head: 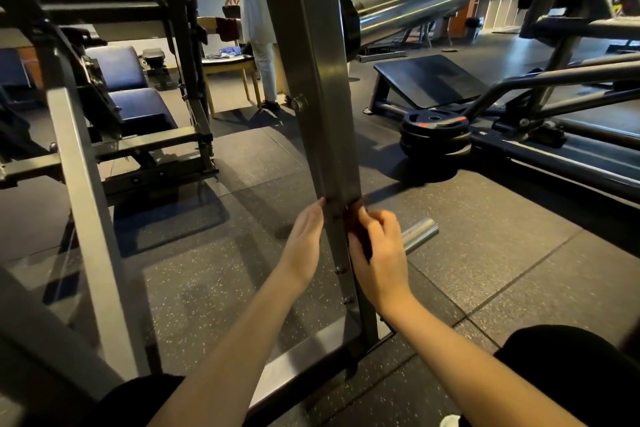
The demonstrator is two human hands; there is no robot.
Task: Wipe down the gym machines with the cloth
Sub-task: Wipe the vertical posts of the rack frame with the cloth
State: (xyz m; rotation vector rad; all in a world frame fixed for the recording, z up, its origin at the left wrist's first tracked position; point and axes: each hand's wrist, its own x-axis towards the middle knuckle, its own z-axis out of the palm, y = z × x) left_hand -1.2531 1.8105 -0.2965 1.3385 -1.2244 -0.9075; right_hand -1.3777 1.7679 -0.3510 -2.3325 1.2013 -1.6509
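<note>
A tall grey steel post [320, 87] of a gym machine rises in the middle of the head view. My left hand [306, 241] lies flat against the post's left side with straight fingers. My right hand [379, 246] is curled on the post's right edge and grips a dark brown cloth [358, 229] pressed against the metal. Only a narrow strip of the cloth shows between my fingers and the post. Bolts [341, 270] stud the post just below my hands.
A chrome peg [420, 234] sticks out behind my right hand. Stacked black weight plates [434, 135] lie on the rubber floor at right, a blue-padded bench [138, 97] stands at left. A person [258, 28] stands by a wooden chair at the back.
</note>
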